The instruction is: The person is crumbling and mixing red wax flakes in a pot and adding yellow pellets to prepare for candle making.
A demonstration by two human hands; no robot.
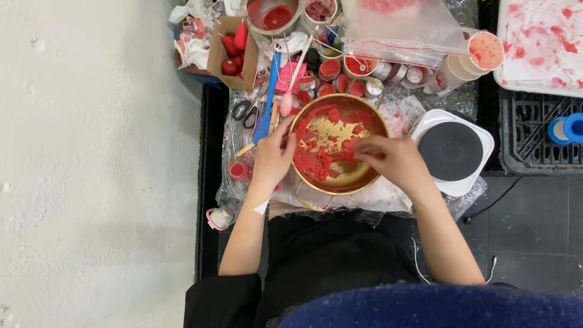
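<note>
The left hand (271,157) grips the rim of the golden bowl (337,182), thumb hooked inside, and should probably keep it steady on the cluttered table. In the bowl, the red wax crumbs (316,159) cling to the wall. The right hand (392,161) reaches in, fingers curled on them; scraping gently toward the middle seems wisest.

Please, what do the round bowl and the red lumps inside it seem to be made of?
The bowl looks like metal with a shiny golden finish: its inner wall gives bright reflections. The red lumps look like soft wax or paste, matte and crumbly; which one, I cannot tell. The left hand grips the rim, and the right hand reaches inside.
</note>
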